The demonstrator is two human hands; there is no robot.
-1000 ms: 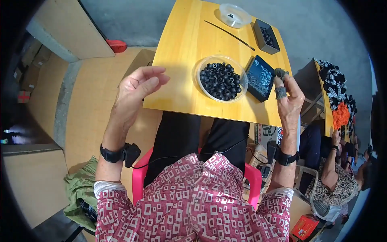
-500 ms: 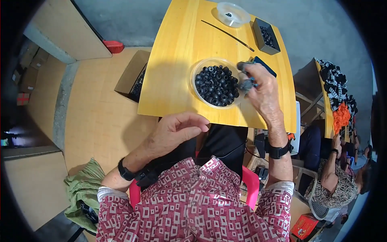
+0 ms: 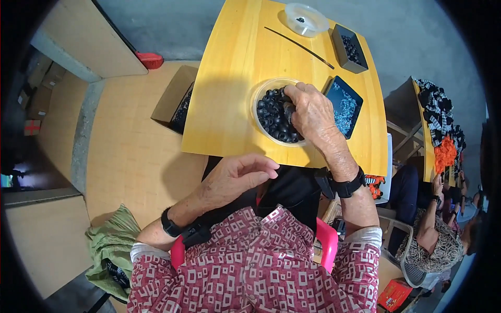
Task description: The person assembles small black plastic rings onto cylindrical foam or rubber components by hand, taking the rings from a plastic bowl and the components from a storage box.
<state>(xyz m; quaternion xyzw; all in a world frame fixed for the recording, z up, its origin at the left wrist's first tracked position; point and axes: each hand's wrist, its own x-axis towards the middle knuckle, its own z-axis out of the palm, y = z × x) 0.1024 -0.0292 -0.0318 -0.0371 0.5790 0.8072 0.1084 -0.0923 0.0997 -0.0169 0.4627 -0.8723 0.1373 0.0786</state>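
Note:
A clear round plastic bowl (image 3: pixel 256 121) near the table's front edge is filled with glossy black beads (image 3: pixel 274 119), some showing holes. My right hand (image 3: pixel 314 112) reaches into it from the right, fingers bent down among the beads. Dark coverings show on its fingers; the fingertips are hidden. My left hand (image 3: pixel 237 176) hovers in front of the table edge over my lap, fingers curved and thumb drawn close to them. Whatever lies between its tips is too small to see. Beside the bowl on the right lies a dark tray (image 3: pixel 345 107) scattered with tiny light-blue beads.
Farther back are a thin dark stick (image 3: pixel 297 47), a second clear bowl (image 3: pixel 308 20) with a few dark pieces, and a grey box (image 3: pixel 350 49) of black beads. A cardboard carton (image 3: pixel 169 101) stands left of the table. Another person (image 3: pixel 433 232) sits at a table on the right.
My right hand has moved from the bowl's right rim into the black beads, uncovering more of the dark tray. My left hand has shifted slightly right and down in the picture.

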